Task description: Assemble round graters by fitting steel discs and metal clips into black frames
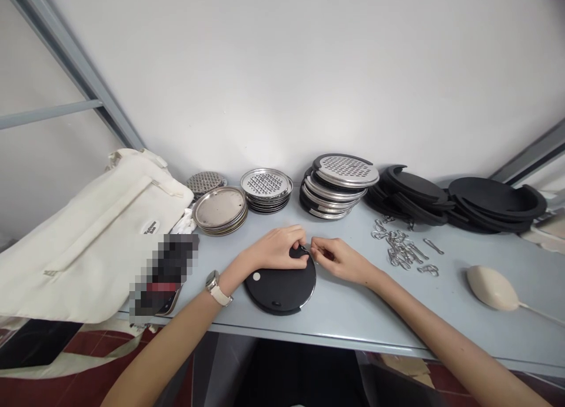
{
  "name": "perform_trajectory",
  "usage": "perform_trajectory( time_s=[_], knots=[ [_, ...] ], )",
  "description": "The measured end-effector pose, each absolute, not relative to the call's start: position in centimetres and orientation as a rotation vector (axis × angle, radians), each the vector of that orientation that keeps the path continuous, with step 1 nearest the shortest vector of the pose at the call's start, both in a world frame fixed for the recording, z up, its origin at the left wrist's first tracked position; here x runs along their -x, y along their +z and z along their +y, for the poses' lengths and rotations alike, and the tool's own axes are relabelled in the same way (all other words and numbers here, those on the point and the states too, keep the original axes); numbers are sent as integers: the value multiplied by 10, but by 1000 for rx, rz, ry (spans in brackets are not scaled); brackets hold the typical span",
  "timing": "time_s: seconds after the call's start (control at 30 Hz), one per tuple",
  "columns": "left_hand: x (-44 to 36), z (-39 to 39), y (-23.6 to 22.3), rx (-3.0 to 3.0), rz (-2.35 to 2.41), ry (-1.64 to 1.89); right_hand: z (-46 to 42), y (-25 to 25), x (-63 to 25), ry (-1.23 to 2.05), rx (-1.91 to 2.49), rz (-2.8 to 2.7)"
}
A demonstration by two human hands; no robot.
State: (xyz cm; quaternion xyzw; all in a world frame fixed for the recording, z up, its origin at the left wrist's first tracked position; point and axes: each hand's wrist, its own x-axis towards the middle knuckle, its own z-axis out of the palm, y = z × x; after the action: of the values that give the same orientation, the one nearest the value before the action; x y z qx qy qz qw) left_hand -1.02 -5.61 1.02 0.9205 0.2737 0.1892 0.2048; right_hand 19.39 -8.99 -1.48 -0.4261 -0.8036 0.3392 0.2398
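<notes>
A black round disc [282,289] with a thin metal rim and a white dot lies on the grey table near its front edge. My left hand [282,248] is closed at its far right edge, the fingers curled and the thumb across its top. At that same edge my right hand [333,257] pinches a small metal clip [305,249], mostly hidden by the fingertips. To the right lies a loose pile of metal clips [401,249].
Along the wall stand metal plates [219,208], round graters [267,184], graters in black holders [346,170] and black holders [412,189]. A cream bag [92,236] and blurred phone [165,277] lie left. A cream mouse-shaped device [492,286] with a cord is right.
</notes>
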Motion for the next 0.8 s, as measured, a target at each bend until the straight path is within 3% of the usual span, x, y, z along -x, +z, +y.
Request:
perform_trajectory(
  time_s=[0.8],
  knots=[
    [10, -57, 13, -2546, 783, 496, -89, -10, -194, 939, 1151, -2282]
  ],
)
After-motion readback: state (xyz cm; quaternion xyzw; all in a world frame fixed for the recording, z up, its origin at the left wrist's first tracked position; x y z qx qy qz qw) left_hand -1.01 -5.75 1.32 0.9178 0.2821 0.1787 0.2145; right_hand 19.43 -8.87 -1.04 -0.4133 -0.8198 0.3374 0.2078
